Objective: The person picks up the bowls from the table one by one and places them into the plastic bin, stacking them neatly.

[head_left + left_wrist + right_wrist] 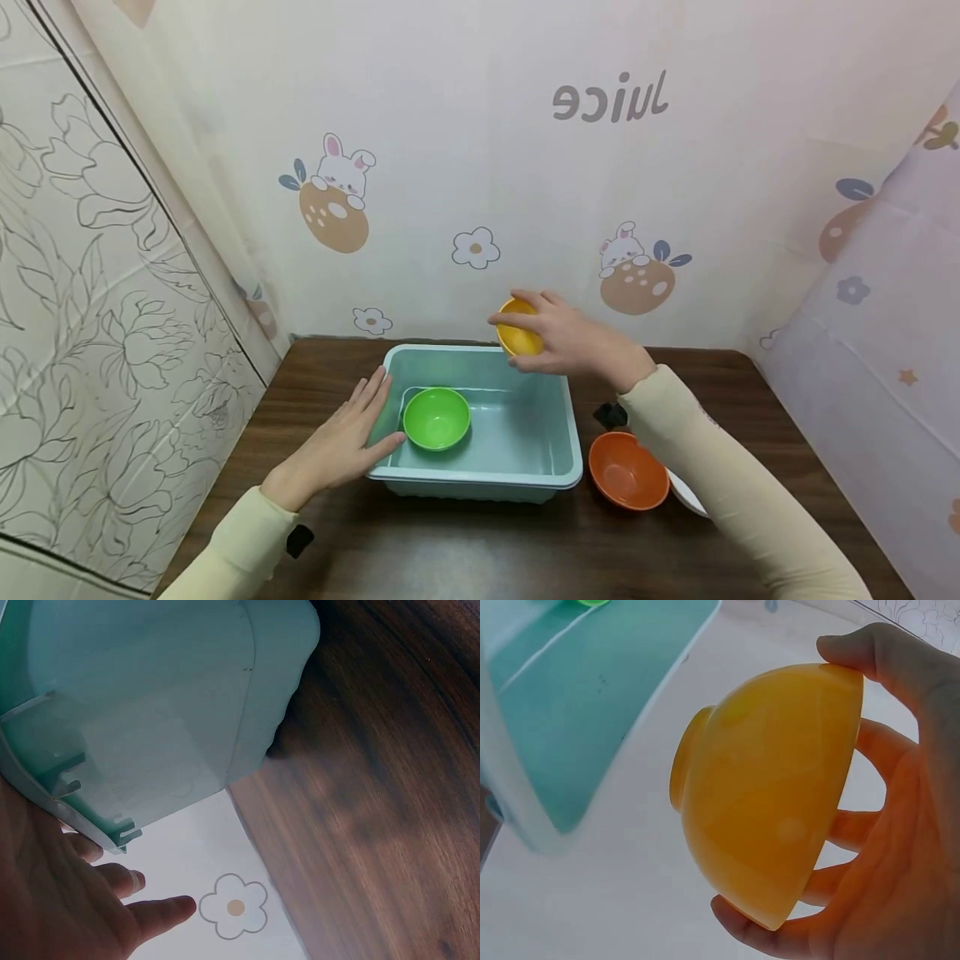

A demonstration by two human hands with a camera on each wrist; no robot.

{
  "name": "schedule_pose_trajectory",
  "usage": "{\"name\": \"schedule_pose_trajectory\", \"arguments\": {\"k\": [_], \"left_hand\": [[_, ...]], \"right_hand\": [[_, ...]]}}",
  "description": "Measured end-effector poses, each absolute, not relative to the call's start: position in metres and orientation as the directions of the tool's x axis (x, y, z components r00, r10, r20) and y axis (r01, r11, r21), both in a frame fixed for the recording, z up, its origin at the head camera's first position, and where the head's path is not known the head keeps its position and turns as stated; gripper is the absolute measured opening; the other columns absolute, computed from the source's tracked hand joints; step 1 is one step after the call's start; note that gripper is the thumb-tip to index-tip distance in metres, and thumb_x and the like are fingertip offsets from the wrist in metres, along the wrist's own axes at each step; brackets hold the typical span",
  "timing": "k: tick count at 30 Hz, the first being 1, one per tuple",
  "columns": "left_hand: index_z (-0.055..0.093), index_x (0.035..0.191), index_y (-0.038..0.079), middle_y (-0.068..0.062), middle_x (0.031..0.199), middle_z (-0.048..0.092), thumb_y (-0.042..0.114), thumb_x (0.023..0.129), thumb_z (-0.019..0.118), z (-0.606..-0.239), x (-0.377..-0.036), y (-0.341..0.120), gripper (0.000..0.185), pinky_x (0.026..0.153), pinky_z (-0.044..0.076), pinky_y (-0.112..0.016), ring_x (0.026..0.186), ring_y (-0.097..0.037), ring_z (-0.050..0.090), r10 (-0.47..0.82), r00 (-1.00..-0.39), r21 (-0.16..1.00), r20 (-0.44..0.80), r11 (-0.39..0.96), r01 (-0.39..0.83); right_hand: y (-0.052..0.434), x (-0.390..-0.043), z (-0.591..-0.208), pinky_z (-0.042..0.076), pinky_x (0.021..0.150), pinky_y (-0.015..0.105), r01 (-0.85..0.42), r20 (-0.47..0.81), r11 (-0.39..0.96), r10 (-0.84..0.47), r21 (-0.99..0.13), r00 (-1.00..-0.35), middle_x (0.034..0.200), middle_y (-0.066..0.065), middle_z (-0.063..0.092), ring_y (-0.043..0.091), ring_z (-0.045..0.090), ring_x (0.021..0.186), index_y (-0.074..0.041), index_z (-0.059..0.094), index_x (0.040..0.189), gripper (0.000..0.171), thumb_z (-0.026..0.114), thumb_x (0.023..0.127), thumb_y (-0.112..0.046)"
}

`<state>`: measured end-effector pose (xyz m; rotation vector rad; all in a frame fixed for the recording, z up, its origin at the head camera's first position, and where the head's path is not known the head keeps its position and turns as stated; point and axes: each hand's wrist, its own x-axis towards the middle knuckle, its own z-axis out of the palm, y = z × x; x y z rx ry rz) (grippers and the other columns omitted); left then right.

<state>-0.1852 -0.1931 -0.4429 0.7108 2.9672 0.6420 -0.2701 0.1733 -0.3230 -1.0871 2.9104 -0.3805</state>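
Observation:
My right hand [566,337] grips a yellow bowl [519,329] by its rim, tilted on its side over the back right of a teal plastic basin [517,433]. In the right wrist view the yellow bowl [769,787] shows its round outside and foot ring, thumb at one end of the rim and fingers across the other. My left hand [337,446] rests with straight, spread fingers along the basin's left rim. Inside the basin, toward the left, a green bowl [437,419] stands upright. The left wrist view shows the basin's outer side wall [165,697] beside the fingers.
An orange-red bowl [628,471] stands on the dark wooden table [480,550] just right of the basin. A white dish [686,493] lies partly hidden behind it and under the right sleeve. Patterned curtains [480,167] hang along the table's back and sides.

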Motion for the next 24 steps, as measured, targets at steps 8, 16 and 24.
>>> {"name": "schedule_pose_trajectory", "arguments": {"k": [8,16,24], "left_hand": [[0.016,0.165,0.005,-0.011,0.174,0.004,0.063,0.1,0.05,-0.444,-0.186,-0.193,0.093,0.121,0.027,-0.065,0.158,-0.043,0.011,0.442,-0.894,0.392,0.07,0.812,0.432],[0.016,0.165,0.005,-0.01,0.175,0.003,0.063,0.1,0.05,-0.445,-0.186,-0.193,0.093,0.121,0.027,-0.065,0.158,-0.044,0.012,0.443,-0.894,0.391,0.072,0.812,0.434],[0.017,0.164,0.004,-0.011,0.174,0.004,0.063,0.1,0.05,-0.445,-0.187,-0.193,0.093,0.121,0.028,-0.065,0.158,-0.044,0.012,0.444,-0.893,0.383,0.075,0.813,0.437]], "right_hand": [[0.161,-0.27,-0.328,0.052,0.1,0.06,-0.645,0.051,0.714,-0.658,-0.273,-0.751,0.166,0.019,0.029,0.046,0.037,0.142,-0.035,0.056,0.148,0.061,0.071,0.09,-0.045],[0.149,-0.271,-0.334,0.052,0.1,0.06,-0.659,0.049,0.698,-0.675,-0.282,-0.736,0.165,0.018,0.03,0.046,0.038,0.143,-0.035,0.057,0.147,0.061,0.072,0.089,-0.046],[0.135,-0.272,-0.34,0.052,0.101,0.057,-0.673,0.06,0.679,-0.69,-0.293,-0.721,0.165,0.015,0.032,0.042,0.039,0.142,-0.036,0.058,0.145,0.059,0.071,0.089,-0.044]]}}
